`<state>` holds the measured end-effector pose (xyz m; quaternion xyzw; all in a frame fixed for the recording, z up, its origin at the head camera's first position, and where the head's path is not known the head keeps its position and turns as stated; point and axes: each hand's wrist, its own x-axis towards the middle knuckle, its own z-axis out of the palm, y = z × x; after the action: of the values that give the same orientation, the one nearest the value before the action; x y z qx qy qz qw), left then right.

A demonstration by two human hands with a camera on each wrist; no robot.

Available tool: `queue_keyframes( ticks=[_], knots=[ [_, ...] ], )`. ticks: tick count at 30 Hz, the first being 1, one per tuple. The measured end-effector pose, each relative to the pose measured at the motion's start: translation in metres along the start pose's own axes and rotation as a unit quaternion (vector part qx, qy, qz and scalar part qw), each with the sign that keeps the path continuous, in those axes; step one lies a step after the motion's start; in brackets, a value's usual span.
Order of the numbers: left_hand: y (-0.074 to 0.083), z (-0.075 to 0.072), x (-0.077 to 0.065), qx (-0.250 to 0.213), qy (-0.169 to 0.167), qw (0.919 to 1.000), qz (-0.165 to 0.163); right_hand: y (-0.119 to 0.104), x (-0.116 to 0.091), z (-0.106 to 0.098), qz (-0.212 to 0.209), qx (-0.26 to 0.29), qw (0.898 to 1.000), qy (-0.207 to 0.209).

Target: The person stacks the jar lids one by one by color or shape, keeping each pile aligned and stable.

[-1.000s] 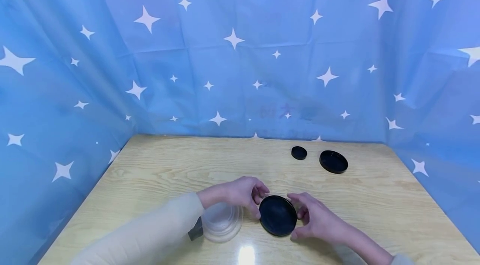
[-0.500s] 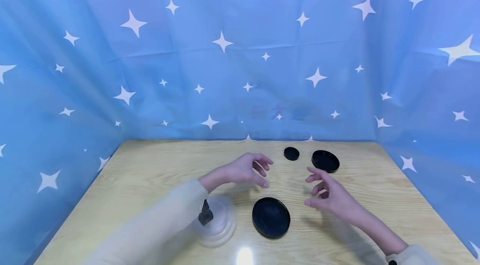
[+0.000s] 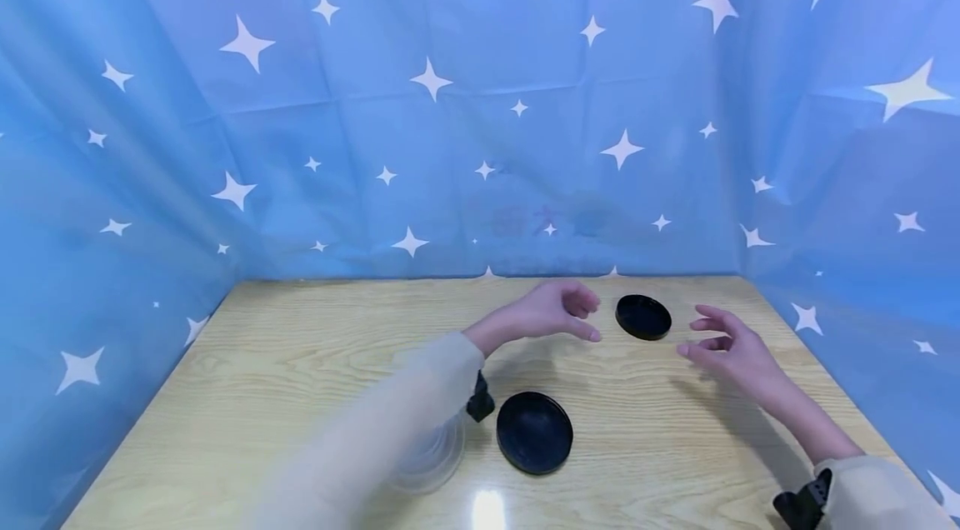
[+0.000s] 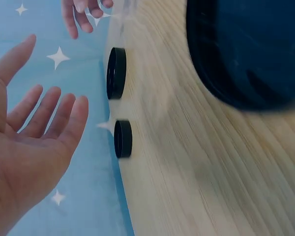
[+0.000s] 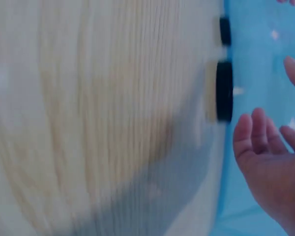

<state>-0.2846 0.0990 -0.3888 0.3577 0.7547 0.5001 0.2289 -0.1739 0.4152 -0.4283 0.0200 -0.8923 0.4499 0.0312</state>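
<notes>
My left hand (image 3: 555,312), fingers loosely bent and holding nothing, hovers above the far part of the table, just left of a shallow round black lid (image 3: 643,317). On that lid's other side, my right hand (image 3: 738,355) hangs in the air with relaxed fingers and nothing in them. A smaller black lid (image 4: 123,139) shows in the left wrist view beside the larger lid (image 4: 116,73); in the head view my left hand covers it. Nearer the front lies another shallow round black lid (image 3: 534,433), apart from both hands.
Clear round plastic pieces (image 3: 431,463), seemingly stacked, stand left of the near lid, partly behind my left sleeve. The wooden table (image 3: 300,363) ends at a blue curtain (image 3: 360,138) with white stars at the back and sides.
Both hands have left the near black lid, which stays on the table. They have moved away from the body and to the right, either side of the far larger lid.
</notes>
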Motion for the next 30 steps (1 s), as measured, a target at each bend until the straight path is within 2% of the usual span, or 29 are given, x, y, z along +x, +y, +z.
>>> queue_keyframes(
  ticks=[3,7,9,13,19,24,30],
  knots=[
    [0.005,0.012,0.022,0.007,-0.004,0.9999,0.007,0.012,0.005,-0.014,0.018,-0.015,1.0,0.001],
    [0.014,0.03,0.049,-0.011,-0.021,0.9995,0.021,0.025,0.01,-0.025,0.032,-0.012,0.999,0.0],
    [0.018,0.04,0.059,-0.015,-0.024,0.9994,0.021,0.028,0.011,-0.026,0.034,-0.01,0.999,-0.004],
    [0.025,0.057,0.073,-0.011,-0.011,0.9999,0.0,0.03,0.015,-0.027,0.031,-0.02,0.999,-0.016],
    [0.021,0.069,0.087,-0.03,0.0,0.999,-0.033,0.029,0.024,-0.031,0.027,-0.077,0.996,-0.035],
    [0.005,0.069,0.091,-0.063,0.008,0.9957,-0.067,0.033,0.033,-0.025,0.031,-0.081,0.995,-0.051],
    [-0.012,0.058,0.088,-0.019,0.029,0.9956,-0.087,0.032,0.042,-0.008,0.014,-0.074,0.996,-0.057]
  ],
)
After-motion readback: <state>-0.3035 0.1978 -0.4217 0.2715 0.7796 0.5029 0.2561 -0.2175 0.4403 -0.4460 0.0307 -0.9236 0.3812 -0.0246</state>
